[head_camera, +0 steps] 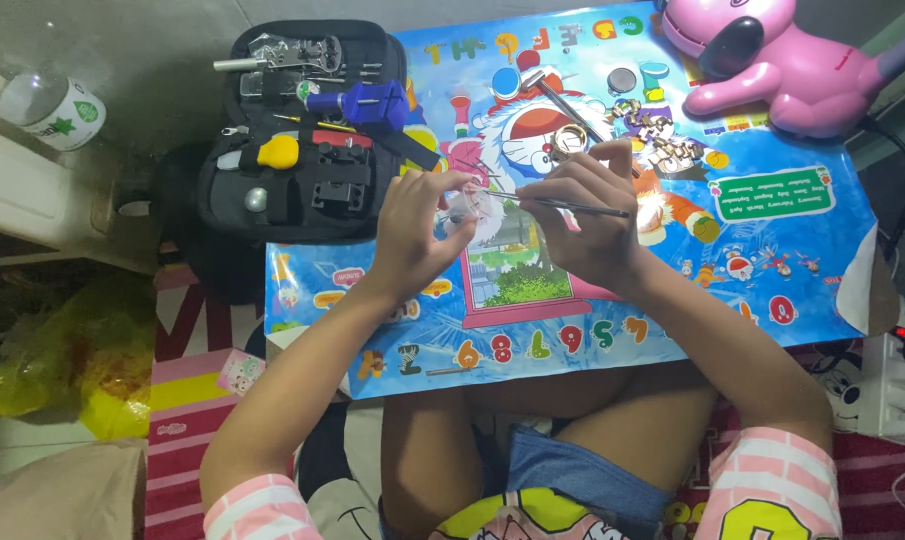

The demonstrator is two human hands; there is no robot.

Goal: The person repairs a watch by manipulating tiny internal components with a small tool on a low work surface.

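One thin tool (573,206), lying left-right.

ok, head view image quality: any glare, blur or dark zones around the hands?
Head view: glare on the glossy blue cartoon mat between the left hand and right hand, washing out the small part they hold; thin metal tool stays sharp; left floor area dim; slight wide-angle bend at the edges.
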